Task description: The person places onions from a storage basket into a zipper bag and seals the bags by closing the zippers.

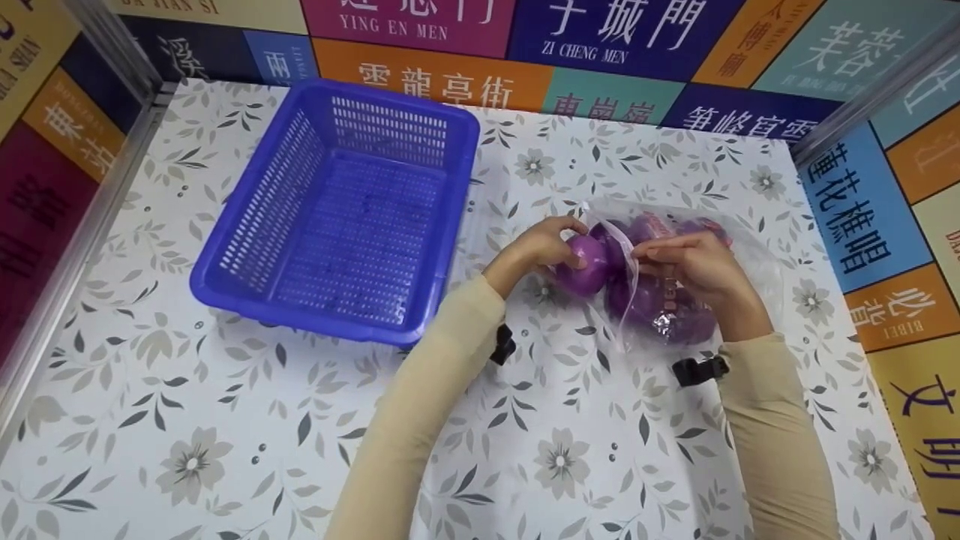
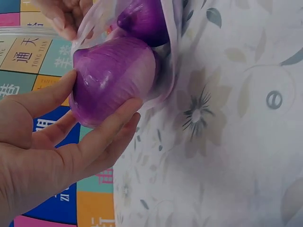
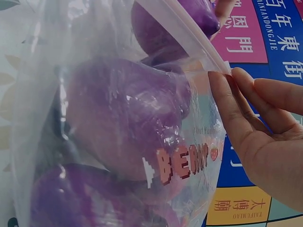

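A purple onion is at the mouth of a clear plastic zip bag. My left hand grips it, with thumb and fingers around its sides in the left wrist view. Another onion sits just behind, inside the bag opening. With thumb and fingertips, my right hand pinches the bag's upper edge, clearly seen in the right wrist view. Several purple onions lie within the bag, behind printed lettering. Part of the held onion is covered by my fingers.
A blue perforated plastic basket stands on the left of the table. The tabletop has a white leaf-and-flower pattern. Panels with coloured signs rise along the back and both sides.
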A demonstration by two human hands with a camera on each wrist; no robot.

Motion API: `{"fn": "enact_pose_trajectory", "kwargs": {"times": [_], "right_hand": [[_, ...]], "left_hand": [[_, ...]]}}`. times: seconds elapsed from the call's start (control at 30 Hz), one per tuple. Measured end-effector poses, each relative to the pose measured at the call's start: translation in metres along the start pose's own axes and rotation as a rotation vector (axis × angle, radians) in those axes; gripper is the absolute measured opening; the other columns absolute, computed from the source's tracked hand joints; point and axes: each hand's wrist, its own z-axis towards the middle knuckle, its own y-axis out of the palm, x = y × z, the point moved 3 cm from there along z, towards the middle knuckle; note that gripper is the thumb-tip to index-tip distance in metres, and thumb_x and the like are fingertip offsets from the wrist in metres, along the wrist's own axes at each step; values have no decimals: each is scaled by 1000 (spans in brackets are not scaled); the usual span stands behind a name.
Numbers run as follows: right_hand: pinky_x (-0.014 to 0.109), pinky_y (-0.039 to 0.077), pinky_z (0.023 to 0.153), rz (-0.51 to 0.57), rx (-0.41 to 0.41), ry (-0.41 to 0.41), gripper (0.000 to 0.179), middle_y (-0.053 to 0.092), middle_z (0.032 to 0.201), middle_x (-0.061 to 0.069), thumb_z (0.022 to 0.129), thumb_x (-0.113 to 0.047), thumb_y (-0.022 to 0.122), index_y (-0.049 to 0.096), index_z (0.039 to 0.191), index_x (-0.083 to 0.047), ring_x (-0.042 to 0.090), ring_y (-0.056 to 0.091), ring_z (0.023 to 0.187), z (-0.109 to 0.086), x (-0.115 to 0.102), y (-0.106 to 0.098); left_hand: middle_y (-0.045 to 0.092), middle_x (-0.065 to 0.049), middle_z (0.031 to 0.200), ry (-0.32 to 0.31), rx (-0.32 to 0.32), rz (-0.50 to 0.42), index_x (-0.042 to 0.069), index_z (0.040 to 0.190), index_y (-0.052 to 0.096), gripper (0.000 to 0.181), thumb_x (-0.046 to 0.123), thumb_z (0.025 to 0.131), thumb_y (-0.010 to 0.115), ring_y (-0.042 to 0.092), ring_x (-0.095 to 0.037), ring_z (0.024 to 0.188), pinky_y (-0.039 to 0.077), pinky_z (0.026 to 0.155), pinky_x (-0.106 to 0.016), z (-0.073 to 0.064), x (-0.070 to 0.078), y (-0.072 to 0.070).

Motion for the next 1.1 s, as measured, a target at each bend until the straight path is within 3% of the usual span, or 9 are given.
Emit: {"fn": "enact_pose_trajectory", "kwargs": {"times": [0.23,0.53,0.83,0.93,1.1], "right_hand": [[33,50,81,-4,7,6,22,68,90,15,85,18,43,62,97,16,23,65,84,0,2,-1],[33,50,82,-38,16,40,20,68,93,13,86,14,47,60,101,16,22,65,85,2,5,1],[32,50,81,-76,28,52,20,68,92,13,87,13,47,60,101,16,22,65,83,2,4,2],[32,51,81,-77,22,45,21,68,92,13,87,14,45,60,101,16,22,65,83,2,3,1],[33,51,81,-55,2,25,21,68,91,14,87,16,42,58,101,19,22,65,82,2,3,2]], "left_hand": [[46,-13,123,3,33,2,11,123,51,54,-3,75,70,56,-28,98,55,69,-38,4,-8,7],[52,-13,104,-23,33,-182,9,122,51,55,-10,74,67,58,-29,93,55,69,-39,10,-18,15],[45,-17,122,34,43,-244,7,125,51,56,-8,75,69,58,-31,91,54,71,-44,11,-24,18],[50,-16,116,49,81,-252,8,124,53,56,-5,73,71,59,-26,81,54,69,-42,13,-26,19],[58,-10,83,56,203,-208,4,113,57,47,1,70,76,56,-15,65,54,61,-32,12,-28,18]]}}
